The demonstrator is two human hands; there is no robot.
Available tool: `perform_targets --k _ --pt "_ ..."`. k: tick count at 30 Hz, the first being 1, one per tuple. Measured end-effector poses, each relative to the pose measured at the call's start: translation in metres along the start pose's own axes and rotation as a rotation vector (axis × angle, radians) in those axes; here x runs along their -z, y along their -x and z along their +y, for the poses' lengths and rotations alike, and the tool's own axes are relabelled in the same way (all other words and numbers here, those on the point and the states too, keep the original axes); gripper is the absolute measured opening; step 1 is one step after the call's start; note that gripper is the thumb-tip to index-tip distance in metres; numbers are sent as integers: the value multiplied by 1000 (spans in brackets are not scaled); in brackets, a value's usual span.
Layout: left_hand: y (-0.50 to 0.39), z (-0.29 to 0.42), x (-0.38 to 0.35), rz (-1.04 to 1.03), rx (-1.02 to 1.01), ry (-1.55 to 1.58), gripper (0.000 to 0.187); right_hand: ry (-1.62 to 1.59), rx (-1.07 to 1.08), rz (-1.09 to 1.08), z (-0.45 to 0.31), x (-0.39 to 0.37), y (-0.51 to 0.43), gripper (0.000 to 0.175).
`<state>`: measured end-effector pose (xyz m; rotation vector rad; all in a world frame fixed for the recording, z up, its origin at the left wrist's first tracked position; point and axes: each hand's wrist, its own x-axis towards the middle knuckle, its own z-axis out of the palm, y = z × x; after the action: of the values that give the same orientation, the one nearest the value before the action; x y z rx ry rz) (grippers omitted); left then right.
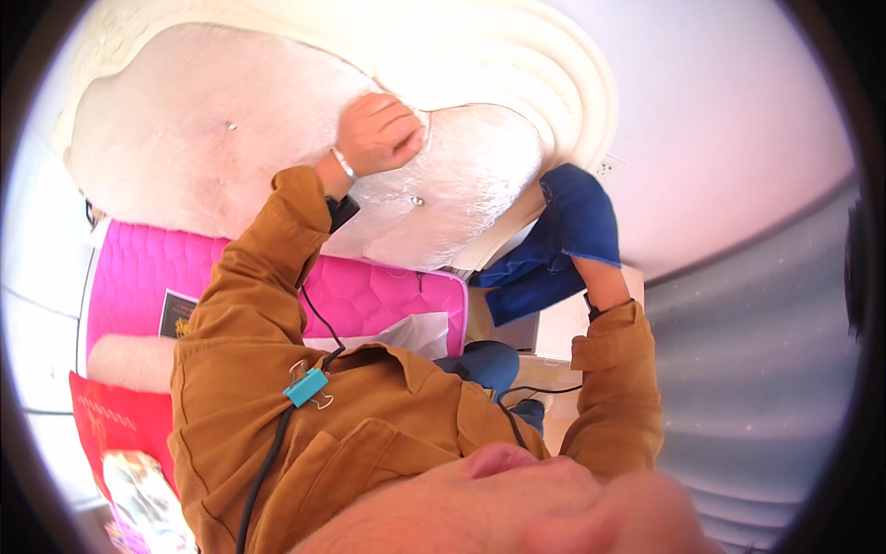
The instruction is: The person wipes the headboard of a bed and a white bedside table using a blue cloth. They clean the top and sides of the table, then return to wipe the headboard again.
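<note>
My left hand (pixel 379 133) is curled into a loose fist over the pale tufted velvet headboard (pixel 159 111), and nothing shows in it. Whether it touches the velvet, I cannot tell. A dark blue denim-like cloth (pixel 578 211) covers my right hand, hiding its fingers, beside the headboard's right end. The cloth hangs in folds from that hand, lower and to the left. Cream carved moulding (pixel 554 62) frames the upholstery. Below the headboard lies a bright pink quilted mattress (pixel 387 294).
A wall socket (pixel 609 166) sits on the white wall close to the cloth. Grey-blue curtains (pixel 747 360) hang at right. A white cabinet (pixel 557 325) stands under my right wrist. On the left are a dark printed card (pixel 176 311) and a red bag (pixel 118 415). Black cables (pixel 266 450) cross my jacket.
</note>
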<state>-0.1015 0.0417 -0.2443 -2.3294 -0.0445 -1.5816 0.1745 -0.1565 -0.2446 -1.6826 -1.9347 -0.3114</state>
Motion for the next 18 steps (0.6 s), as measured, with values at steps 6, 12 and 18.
perform_targets --k 6,12,18 --pt "51 149 -36 -452 416 633 62 -573 51 363 -55 70 -40 34" --pt "44 217 -103 -814 1256 1504 114 -575 114 545 -88 133 -56 26" --pt "-14 187 -52 -360 1538 2166 88 -432 26 531 -105 130 -28 20"
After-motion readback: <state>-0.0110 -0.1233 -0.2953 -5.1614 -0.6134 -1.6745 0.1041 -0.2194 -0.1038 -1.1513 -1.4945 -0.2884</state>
